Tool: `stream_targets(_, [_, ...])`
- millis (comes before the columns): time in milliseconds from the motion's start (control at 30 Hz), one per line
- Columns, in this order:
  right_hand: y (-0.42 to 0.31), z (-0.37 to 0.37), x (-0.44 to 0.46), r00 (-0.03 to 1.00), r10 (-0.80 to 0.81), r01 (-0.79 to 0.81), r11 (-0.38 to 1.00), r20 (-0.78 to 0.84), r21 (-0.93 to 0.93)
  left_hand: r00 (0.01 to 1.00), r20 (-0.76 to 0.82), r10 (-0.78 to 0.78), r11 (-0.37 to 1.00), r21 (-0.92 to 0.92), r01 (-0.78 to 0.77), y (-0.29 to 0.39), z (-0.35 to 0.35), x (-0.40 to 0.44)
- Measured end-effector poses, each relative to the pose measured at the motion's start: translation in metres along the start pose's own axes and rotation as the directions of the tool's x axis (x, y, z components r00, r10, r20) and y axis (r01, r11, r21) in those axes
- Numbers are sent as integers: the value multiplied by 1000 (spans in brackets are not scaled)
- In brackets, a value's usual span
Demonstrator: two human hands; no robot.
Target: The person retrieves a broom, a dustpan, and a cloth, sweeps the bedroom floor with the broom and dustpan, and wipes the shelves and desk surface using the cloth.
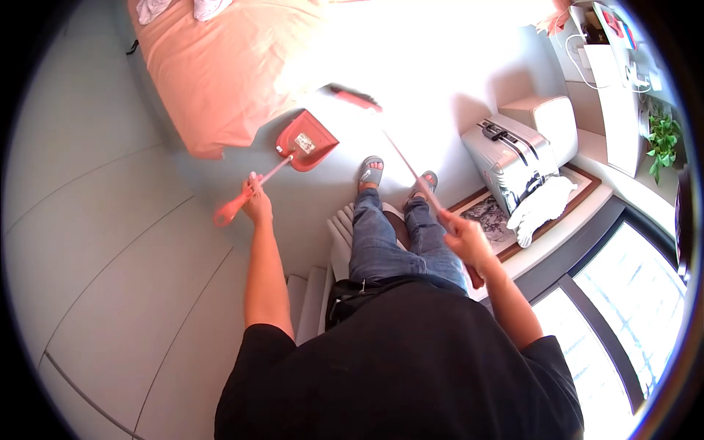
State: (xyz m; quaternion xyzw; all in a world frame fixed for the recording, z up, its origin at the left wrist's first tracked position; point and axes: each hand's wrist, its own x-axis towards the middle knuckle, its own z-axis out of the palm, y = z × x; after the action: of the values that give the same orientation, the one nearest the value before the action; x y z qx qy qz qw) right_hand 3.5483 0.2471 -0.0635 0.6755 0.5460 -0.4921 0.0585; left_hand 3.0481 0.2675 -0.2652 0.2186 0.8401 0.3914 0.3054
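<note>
My left hand (257,199) is closed round the handle of a red long-handled dustpan (317,139). The pan lies near the hanging edge of the bed cover, its open side facing away to the right. In my right hand (469,238) is the stick of a broom (357,100), gripped near its upper end. The broom head, blurred, is on the bright floor beyond my feet, to the right of the dustpan and apart from it. Glare washes out the floor around the broom head.
A bed with an orange cover (213,66) stands at the upper left. On the right are a silver suitcase (510,150), a pale box-shaped seat (550,121), a framed picture (488,220) and a white item (541,209). A green plant (662,139) is at the far right.
</note>
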Motion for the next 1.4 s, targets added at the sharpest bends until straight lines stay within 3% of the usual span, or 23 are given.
stream_targets(67, [15, -8, 20, 995, 59, -56, 997, -75, 44, 997, 39, 61, 994, 85, -64, -18, -16, -7])
stream_targets(233, [22, 1, 78, 965, 258, -262, 942, 49, 210, 995, -11, 102, 980, 173, -99, -35, -29, -24])
stream_targets(267, [36, 22, 87, 988, 149, -152, 983, 35, 106, 997, -13, 79, 987, 144, -77, -38, -31, -24])
stream_targets(300, [32, 38, 85, 992, 99, -109, 985, 78, 136, 998, -12, 57, 992, 113, -55, -41, -31, -23])
stream_targets(333, [36, 60, 87, 984, 82, -104, 985, 159, 135, 999, -11, 34, 996, 80, -33, -43, -30, -22])
stream_targets(400, [-28, 60, 59, 929, 172, -273, 917, 328, 291, 998, 13, 61, 991, 119, -62, -37, -31, -23])
stream_targets(433, [-35, 64, 54, 922, 105, -250, 897, 374, 364, 997, 23, 80, 988, 134, -83, -32, -31, -23])
stream_targets(533, [-76, 44, 41, 886, 47, -209, 929, 462, 305, 999, -40, 12, 987, 159, -6, -23, -33, -24])
stream_targets(667, [-117, -3, 8, 909, -10, -50, 990, 416, 134, 998, -47, 39, 995, 88, -35, -39, -48, -23])
stream_targets(800, [-71, -57, -12, 953, -57, 22, 993, 299, 119, 994, -109, 31, 999, -34, -35, -56, -54, -26])
stream_targets(867, [-73, -87, -23, 953, 60, -125, 970, 296, 207, 989, -149, 17, 999, -27, -21, -64, -61, -27])
stream_targets(933, [-54, -91, -19, 980, 118, -162, 943, 163, 291, 984, -178, 16, 999, 30, -10, -68, -65, -22])
stream_targets(1000, [-36, -91, 13, 982, 142, -158, 979, 126, 129, 979, -206, -16, 1000, 8, 18, -71, -74, -16])
stream_targets(1067, [-20, -77, 64, 996, -93, 91, 970, 4, -227, 973, -229, -34, 999, -44, 24, -68, -76, -10])
stream_targets(1133, [-20, -50, 118, 990, -130, 95, 888, -47, -451, 964, -261, -43, 992, -122, 12, -61, -73, -4])
stream_targets(1267, [-30, 32, 185, 985, -128, 170, 833, 115, -526, 985, -171, -25, 998, -56, 16, -83, -64, 45])
stream_targets(1400, [-79, 118, 136, 926, -69, 252, 846, 372, -470, 986, -163, -47, 999, -9, 46, -48, -59, 60])
